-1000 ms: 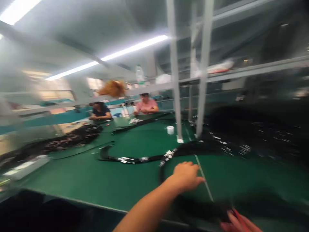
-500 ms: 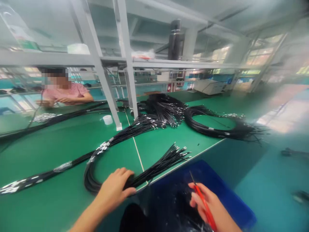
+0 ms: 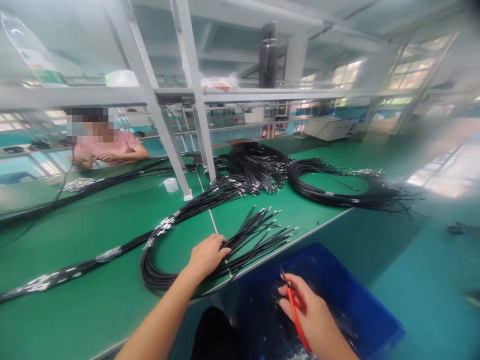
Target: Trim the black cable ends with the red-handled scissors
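My left hand is closed around part of a bundle of black cables near the table's front edge. From under its fingers the loose cable ends, with pale tips, fan out to the right on the green tabletop. The bundle curves left in a loop, bound with pale tape. My right hand grips red-handled pliers with a thin pointed tip, apart from the cables and above a blue bin. Dark and shiny scraps lie in the bin, partly hidden by the hand.
More black cables are heaped at the table's back, beside a coiled bundle. Metal shelf posts rise from the table. A white roll stands left of them. Across the table sits a person in a pink top.
My left hand has moved up and right along the bundle, and the cable ends are spread wider. My right hand with the pliers has shifted slightly left.
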A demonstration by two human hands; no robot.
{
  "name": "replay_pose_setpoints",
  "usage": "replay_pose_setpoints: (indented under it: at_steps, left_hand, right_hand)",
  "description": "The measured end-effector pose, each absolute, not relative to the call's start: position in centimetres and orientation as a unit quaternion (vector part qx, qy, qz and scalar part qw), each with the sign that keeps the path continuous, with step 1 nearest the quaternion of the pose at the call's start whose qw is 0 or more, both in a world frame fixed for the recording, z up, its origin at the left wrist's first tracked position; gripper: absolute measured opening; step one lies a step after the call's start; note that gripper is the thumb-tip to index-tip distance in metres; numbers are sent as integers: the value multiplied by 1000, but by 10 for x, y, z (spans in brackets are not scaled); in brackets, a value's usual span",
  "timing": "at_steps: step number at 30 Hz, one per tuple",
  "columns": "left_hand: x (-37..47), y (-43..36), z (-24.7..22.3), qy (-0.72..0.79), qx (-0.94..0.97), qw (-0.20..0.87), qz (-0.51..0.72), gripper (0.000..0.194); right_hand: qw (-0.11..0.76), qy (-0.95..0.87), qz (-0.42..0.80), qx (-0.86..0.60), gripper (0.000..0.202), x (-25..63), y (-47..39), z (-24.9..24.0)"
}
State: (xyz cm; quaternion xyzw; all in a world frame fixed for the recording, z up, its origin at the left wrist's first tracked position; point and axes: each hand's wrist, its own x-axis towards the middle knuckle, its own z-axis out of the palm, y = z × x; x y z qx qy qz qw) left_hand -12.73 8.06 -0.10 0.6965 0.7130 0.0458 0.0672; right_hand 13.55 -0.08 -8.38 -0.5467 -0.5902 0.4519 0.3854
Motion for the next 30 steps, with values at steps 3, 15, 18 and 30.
replay_pose_setpoints:
  at_steps: [3,15,18,30]
  left_hand:
    - [-158,63,2,771,634,11,60,31]
    - [-268,40,-10,880,464,-72,68,45]
    - [-268,55,0,866,488,-77,72,44]
    - [-108,87,-19,677,725,80,96,17]
  right_hand:
    - [354,-705,315,-528,39,125,12,-72]
    - [297,-805,85,-507,33,78,77,-81]
    - [302,-808,83,-499,37,79,62,-92]
    - [346,-785,112,-501,36,94,62,-92]
